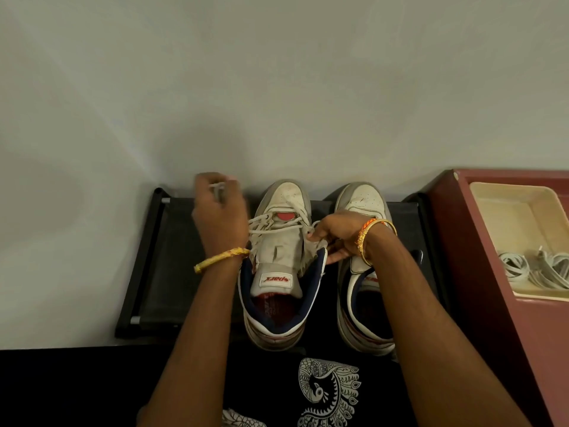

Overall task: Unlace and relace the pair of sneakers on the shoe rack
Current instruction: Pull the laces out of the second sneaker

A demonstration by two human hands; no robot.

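Note:
Two white sneakers with navy collars stand side by side on a black shoe rack [154,272], toes toward the wall. The left sneaker [278,266] has a loose white lace [274,224] crossing its upper eyelets, tongue pulled up. My left hand [218,217] is raised to the left of this shoe and pinches a lace end, blurred. My right hand [335,238] grips the right eyelet flap of the left sneaker. The right sneaker [363,272] lies partly hidden under my right wrist, and no lace shows on it.
A dark red box [492,318] at the right holds a cream tray [517,211] with a bundle of white laces [535,266]. A pale wall rises behind the rack. Black printed clothing fills the bottom of the view.

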